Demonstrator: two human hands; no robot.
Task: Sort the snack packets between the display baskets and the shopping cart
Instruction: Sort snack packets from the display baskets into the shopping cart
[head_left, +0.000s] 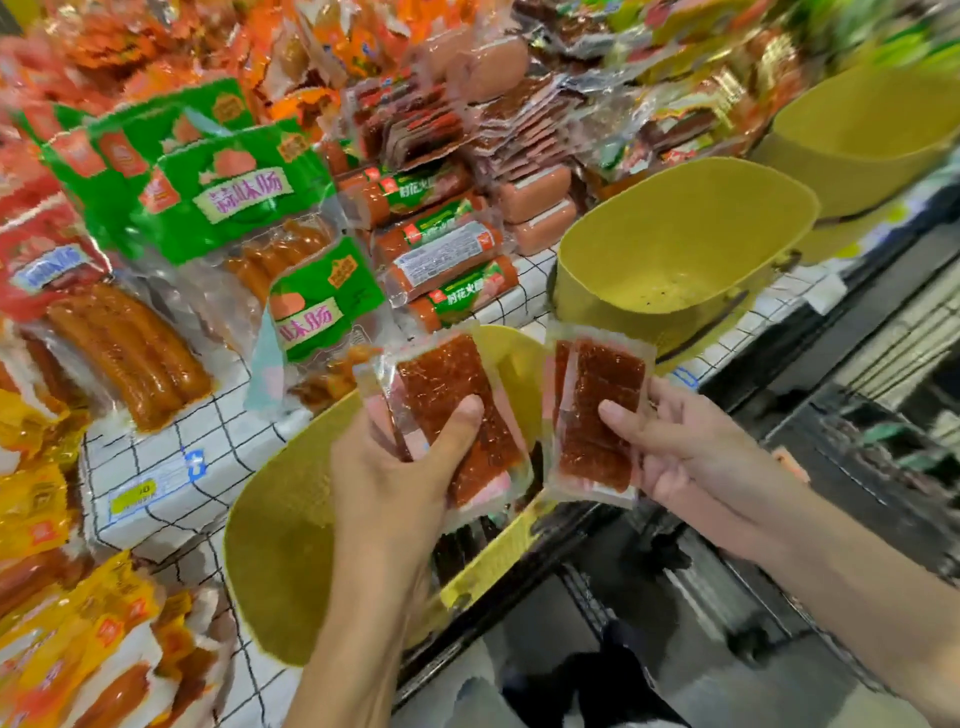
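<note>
while both hands are raised over the near yellow basket (280, 545), each grips clear vacuum-sealed snack packets w/ dark red, speckled meat slabs inside. left hand (395, 467) holds a small stack of packets (447, 415): thumb pressed across the front, other fingers wrapped behind, so clamped on the stack. long axis runs from upper left to lower right, top edge tilted away toward the shelf. pale pink shows along the edges of the packets behind the front one. right hand (675, 441) holds a second packet bundle (592, 410), thumb on the front face, fingers behind, pinched shut on it. this one stands nearly upright, long axis approx vertical, leaning slightly left at the bottom; looks like 2 slabs overlapped, exact count cannot be told. the 2 bundles sit side by side, close but apart, w/ a narrow gap between.

behind them, a second yellow basket (685, 228) sits on the shelf edge, tipped toward the viewer, interior bare apart from a few specks. a third yellow basket (857, 135) is farther right, blurred. shelf (171, 467) has a white grid-pattern cover. on it lie green-label sausage packs (239, 192), a red-label sausage pack (104, 332), ham sausage tubes (447, 265) & a pile of similar dark red packets (415, 124) further back. yellow packs (31, 514) fill the lower left.
</note>
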